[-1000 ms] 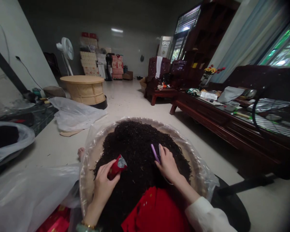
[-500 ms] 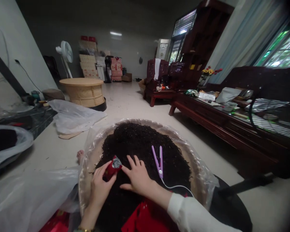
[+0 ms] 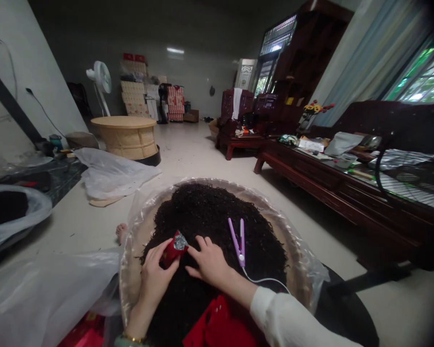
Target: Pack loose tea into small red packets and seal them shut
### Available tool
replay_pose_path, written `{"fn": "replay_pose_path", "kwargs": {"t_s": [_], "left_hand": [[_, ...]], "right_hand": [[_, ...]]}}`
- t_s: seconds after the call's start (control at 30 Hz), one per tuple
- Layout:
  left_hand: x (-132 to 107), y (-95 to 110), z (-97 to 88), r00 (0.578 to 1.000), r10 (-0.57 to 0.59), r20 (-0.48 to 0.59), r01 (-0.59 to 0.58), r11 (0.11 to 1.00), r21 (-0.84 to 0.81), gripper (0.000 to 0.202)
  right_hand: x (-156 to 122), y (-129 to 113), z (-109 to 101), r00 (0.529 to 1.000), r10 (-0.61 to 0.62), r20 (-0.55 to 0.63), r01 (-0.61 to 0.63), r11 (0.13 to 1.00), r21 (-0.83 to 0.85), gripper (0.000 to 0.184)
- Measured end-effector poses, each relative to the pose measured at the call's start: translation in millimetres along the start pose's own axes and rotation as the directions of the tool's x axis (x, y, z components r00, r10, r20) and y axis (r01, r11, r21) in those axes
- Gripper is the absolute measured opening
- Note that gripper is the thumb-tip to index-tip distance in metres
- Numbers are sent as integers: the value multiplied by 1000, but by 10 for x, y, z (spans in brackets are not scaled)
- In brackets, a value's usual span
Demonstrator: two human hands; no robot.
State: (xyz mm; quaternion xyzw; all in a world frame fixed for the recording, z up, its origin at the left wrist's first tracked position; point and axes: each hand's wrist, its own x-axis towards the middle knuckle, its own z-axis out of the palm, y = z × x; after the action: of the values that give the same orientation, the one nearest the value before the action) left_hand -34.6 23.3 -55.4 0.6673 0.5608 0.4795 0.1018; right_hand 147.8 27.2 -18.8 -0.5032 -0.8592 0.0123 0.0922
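My left hand [image 3: 157,272] is wrapped round a small red foil pouch [image 3: 171,251], its open mouth showing a silvery lining. Close to the pouch's right side is my right hand [image 3: 211,260], its thumb apart from the bent fingers, over the heap of dark, dried leaf-like strands [image 3: 210,207]. I see nothing held in it. To its right, a purple flat iron [image 3: 237,243] lies on the heap, its plates apart and a white cord trailing from it. Several red pouches [image 3: 217,325] lie near my body, below my right forearm.
A plastic liner [image 3: 304,255] covers the rim of the round basket under the heap. Plastic sheeting [image 3: 54,289] and another lined container [image 3: 39,209] stand left. Beyond are a woven round table [image 3: 125,137], a white fan [image 3: 101,77] and a long dark wooden table [image 3: 311,180].
My right hand's spread fingers have bent down and drawn closer together over the heap. The pouch in my left hand has shifted slightly to the right.
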Motion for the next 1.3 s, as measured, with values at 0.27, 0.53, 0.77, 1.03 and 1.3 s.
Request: {"fn": "replay_pose_path", "kwargs": {"t_s": [0.27,0.53,0.77,1.03,1.3], "left_hand": [[4,149,72,998,-58,16,59,998,-33,42],[94,338,169,972,153,178,-181,971,157,73],[121,378,212,945,148,292,-219,948,231,56],[119,473,260,957,108,269,-179,950,254,46],[130,473,279,973,86,214,-142,955,259,43]], "right_hand": [[114,367,-35,852,521,-45,-185,381,906,6],[151,610,-142,689,455,564,-125,-692,711,21],[178,628,-333,801,382,461,93,-840,534,24],[310,348,-471,756,612,233,234,-585,777,26],[220,193,-473,843,538,11,153,-261,953,49]]}}
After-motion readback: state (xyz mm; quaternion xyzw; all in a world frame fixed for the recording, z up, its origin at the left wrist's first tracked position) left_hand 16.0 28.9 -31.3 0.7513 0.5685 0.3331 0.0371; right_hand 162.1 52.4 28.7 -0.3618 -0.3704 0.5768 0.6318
